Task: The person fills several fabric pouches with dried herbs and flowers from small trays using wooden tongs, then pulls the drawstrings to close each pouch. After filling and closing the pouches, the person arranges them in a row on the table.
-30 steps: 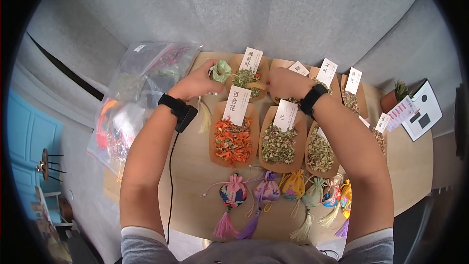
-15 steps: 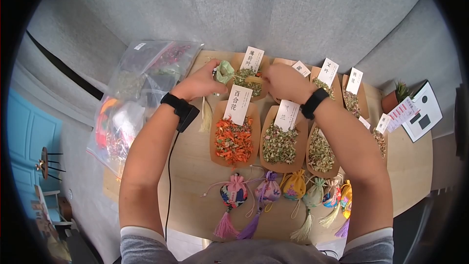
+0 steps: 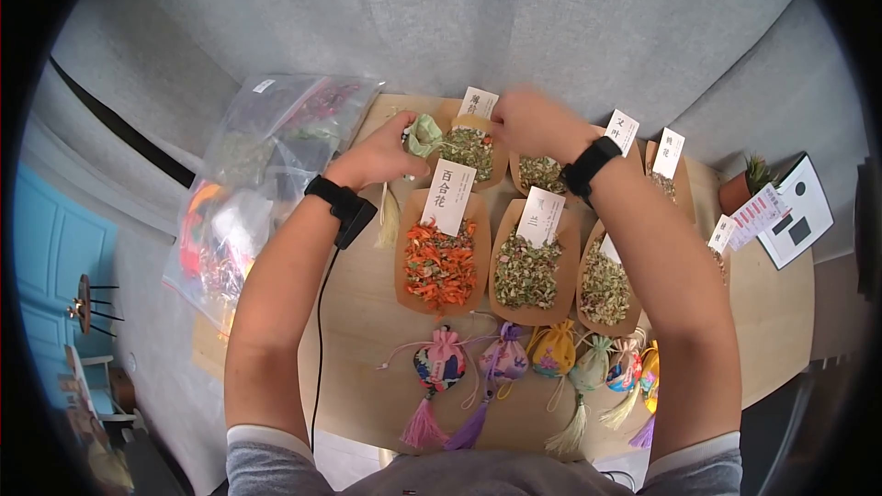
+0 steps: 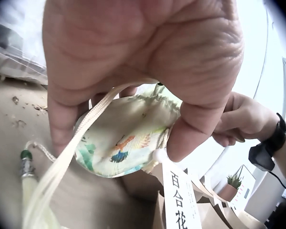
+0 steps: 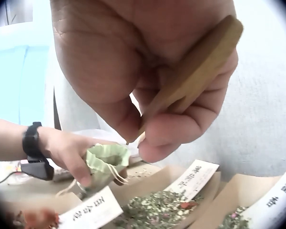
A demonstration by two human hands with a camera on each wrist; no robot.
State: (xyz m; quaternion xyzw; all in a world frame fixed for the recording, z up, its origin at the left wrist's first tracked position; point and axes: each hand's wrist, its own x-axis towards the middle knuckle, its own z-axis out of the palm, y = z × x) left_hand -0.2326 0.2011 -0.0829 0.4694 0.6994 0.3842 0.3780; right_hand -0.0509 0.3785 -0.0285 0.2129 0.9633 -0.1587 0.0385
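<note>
My left hand (image 3: 378, 154) holds a pale green drawstring pouch (image 3: 424, 135) at the back left of the table, thumb on one side and fingers on the other. The left wrist view shows the bird print on this pouch (image 4: 119, 148) and its cream cord. In the right wrist view its mouth gapes upward. My right hand (image 3: 544, 124) grips a wooden scoop (image 5: 195, 67) by its handle, above the tray of dried green leaves (image 3: 467, 154) and to the right of the pouch. Fingers hide part of the scoop.
Kraft trays of dried flowers stand in two rows with upright label cards; one holds orange petals (image 3: 439, 262). Several tasselled pouches (image 3: 439, 360) lie along the front. Clear plastic bags (image 3: 266, 147) are at the left, a potted plant (image 3: 742, 186) at the right.
My right hand has lifted up and back from the leaf tray, raising the scoop in front of that tray's label. The left hand and pouch have barely moved.
</note>
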